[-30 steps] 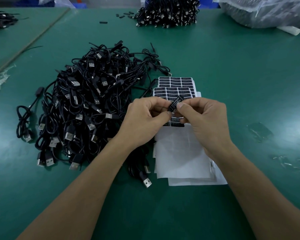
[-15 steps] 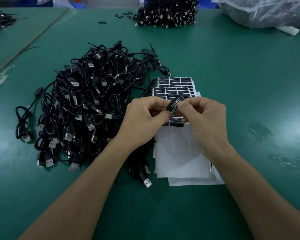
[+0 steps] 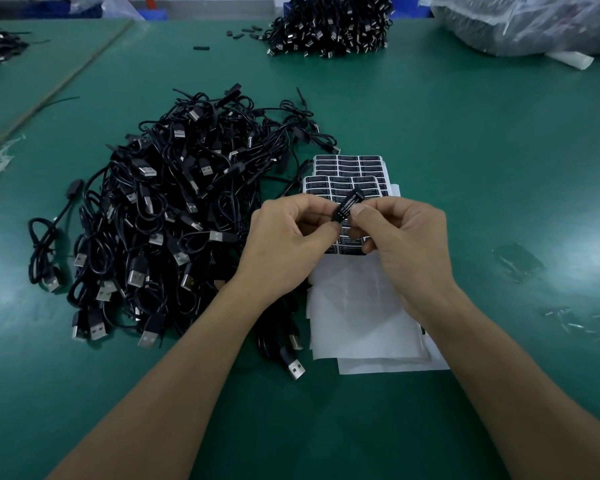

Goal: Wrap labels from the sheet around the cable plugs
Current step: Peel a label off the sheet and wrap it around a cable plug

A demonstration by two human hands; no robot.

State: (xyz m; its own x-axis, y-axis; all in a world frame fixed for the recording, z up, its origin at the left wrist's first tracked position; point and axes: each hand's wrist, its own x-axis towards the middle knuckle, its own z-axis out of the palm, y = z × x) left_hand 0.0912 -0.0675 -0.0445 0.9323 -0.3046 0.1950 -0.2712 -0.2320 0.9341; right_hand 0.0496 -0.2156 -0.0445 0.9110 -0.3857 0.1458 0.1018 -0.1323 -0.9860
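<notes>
1. Left hand: fingers curled, with thumb and forefinger pinching the lower end of the plug.
2. Right hand: fingers curled, with thumb and forefinger pinching the plug higher up, thumbnail facing up.
3. Plug: small black oblong block, held tilted between both hands, just above the sheets.
4. Label: glossy black strip with white print, lying along the plug's visible face.
5. Sheets: two white sheets, overlapped, flat on the table. They carry rows of black rounded-rectangle stickers and are partly hidden by the hands.
6. Paper: white, semi-translucent and faintly creased. Several layers lie on the near side of the sheets.
7. Cables: loose tangled heap of thin black leads with silvery metal USB ends, just left of the sheets.
8. Single cable: black, with its USB end pointing toward the person, at the paper's left edge.
9. Table: matte green surface with soft patches of glare.
10. Far heap: denser stack of black leads at the far edge.
11. Bag: crinkled clear plastic, far right corner.
</notes>
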